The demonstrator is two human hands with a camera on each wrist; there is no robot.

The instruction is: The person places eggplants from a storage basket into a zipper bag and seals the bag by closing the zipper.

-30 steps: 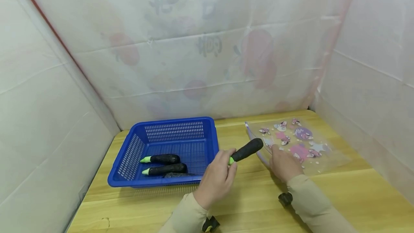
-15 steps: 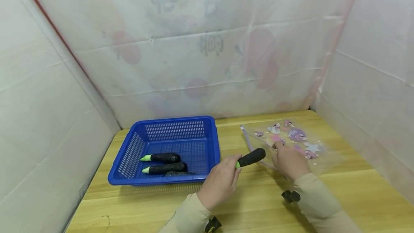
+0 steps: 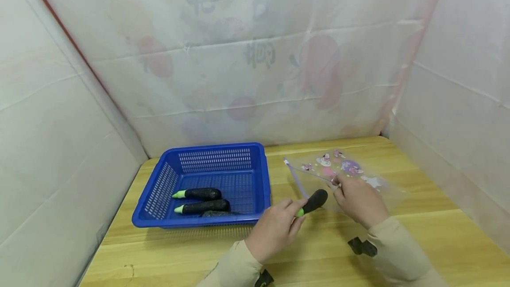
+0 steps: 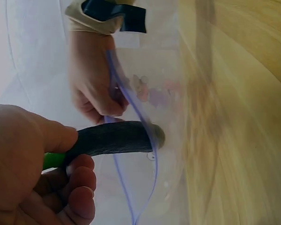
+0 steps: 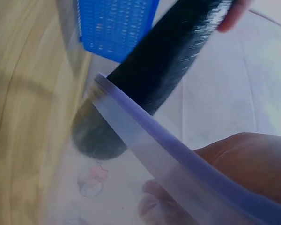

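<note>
My left hand [image 3: 276, 230] holds a dark green zucchini [image 3: 316, 202] near its bright green stem end, thumb and fingers curled round it. The zucchini's blunt end shows through the clear film of a zip bag [image 5: 91, 187], just past the purple zip edge [image 4: 127, 89] of its mouth. In the head view the bag, printed with pink and purple cartoon figures, lies to the right of the left hand. With thumb and fingers my right hand [image 3: 360, 199] pinches one lip of the mouth, which gapes toward the zucchini.
A blue plastic basket [image 3: 260, 180] with slotted sides stands left of the hands. Two more zucchini [image 3: 202, 207] lie in it, beside a third dark shape half hidden by the front rim. Pale printed curtains [image 3: 223, 79] enclose the wooden table [image 3: 179, 260] on several sides.
The right hand has drawn the bag to the left and its mouth has opened wider. The left hand has moved slightly right and down, bringing the zucchini's blunt end to the bag mouth.
</note>
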